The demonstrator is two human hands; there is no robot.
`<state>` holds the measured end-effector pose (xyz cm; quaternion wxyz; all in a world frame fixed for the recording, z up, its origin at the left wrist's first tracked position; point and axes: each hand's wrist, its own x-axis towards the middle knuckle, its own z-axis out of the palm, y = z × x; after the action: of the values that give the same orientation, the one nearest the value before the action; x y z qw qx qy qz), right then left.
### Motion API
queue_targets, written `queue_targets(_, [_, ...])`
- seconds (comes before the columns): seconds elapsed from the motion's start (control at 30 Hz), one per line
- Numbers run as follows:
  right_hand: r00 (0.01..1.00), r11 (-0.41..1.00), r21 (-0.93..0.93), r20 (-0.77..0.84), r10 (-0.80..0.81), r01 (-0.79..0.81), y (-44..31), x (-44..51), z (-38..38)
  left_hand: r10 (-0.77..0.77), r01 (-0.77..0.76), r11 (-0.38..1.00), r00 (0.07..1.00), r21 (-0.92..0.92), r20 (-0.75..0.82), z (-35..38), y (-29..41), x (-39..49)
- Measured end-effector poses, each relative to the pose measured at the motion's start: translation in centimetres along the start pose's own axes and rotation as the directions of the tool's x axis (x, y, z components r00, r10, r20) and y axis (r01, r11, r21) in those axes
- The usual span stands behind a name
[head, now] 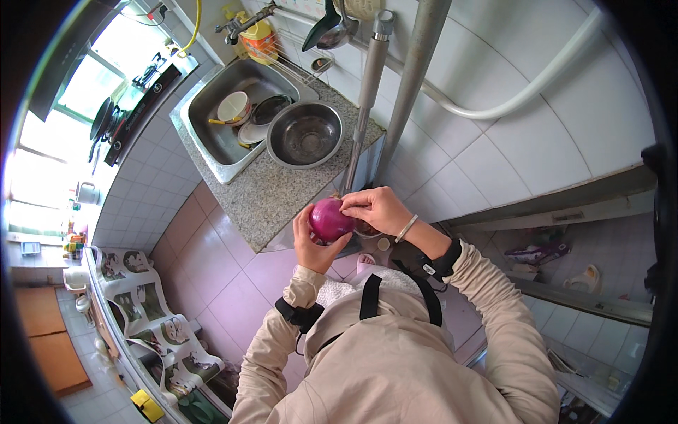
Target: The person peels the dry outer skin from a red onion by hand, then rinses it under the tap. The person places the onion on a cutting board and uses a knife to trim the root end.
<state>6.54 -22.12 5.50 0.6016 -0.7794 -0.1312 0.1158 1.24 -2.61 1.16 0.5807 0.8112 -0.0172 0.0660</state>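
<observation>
A red onion (331,220) with smooth purple skin is held in front of me, near the near corner of the granite counter. My left hand (316,245) grips it from the left and below, thumb on the near side. The fingertips of my right hand (377,211) pinch at the onion's upper right side, close to its dry root tuft; whether they hold a bit of skin cannot be told. A bangle circles my right wrist. Beyond the onion, a steel bowl (305,135) sits on the counter next to the sink.
The steel sink (205,153) holds a white bowl (233,107) and other dishes. A metal pole (372,79) and a thicker pipe (418,69) rise at the counter's right edge. Ladles (339,34) hang above. A gas stove (140,114) stands at the left.
</observation>
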Motion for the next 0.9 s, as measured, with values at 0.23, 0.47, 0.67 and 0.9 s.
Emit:
queue_targets(0.23, [0.998,0.999,0.033,-0.056,0.009,-0.007,-0.1,-0.5,0.3,0.002,-0.002,1.0,1.0,0.014,0.01,0.1,0.2,-0.1])
queue_targets(0.47, [0.989,0.989,-0.028,0.01,-0.145,0.145,1.0,-0.2,0.2,-0.002,0.001,0.999,0.999,0.045,0.035,0.0,-0.2,-0.2])
queue_targets(0.67, [0.988,0.985,0.133,-0.091,0.124,-0.111,1.6,0.3,-0.5,-0.544,0.608,0.362,0.753,-0.707,0.369,-0.5,0.8,0.7])
queue_targets(0.9, [0.989,0.996,-0.001,-0.115,-0.089,0.09,0.0,0.1,-0.5,-0.397,0.717,-0.06,0.621,-0.695,0.676,-1.6,2.7,1.5])
